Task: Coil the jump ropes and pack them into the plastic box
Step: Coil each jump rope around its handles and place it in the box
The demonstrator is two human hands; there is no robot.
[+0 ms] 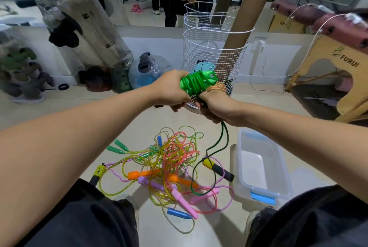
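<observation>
Nearest, tangled jump ropes (pixel 169 169) lie on the floor beside the clear plastic box (pixel 260 167). Above, the left hand (pixel 171 89) grips the green coiled rope (pixel 197 83); the right hand (pixel 215 107) pinches its trailing cord.

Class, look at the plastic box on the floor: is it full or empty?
Empty. The plastic box stands open with a bare white bottom; the ropes lie tangled on the floor beside it.

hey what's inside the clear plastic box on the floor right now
Nothing shows inside the plastic box: its pale bottom is bare and no rope is packed yet. The near end, behind the wall with the blue latch, is partly hidden by the person's knee.
</observation>
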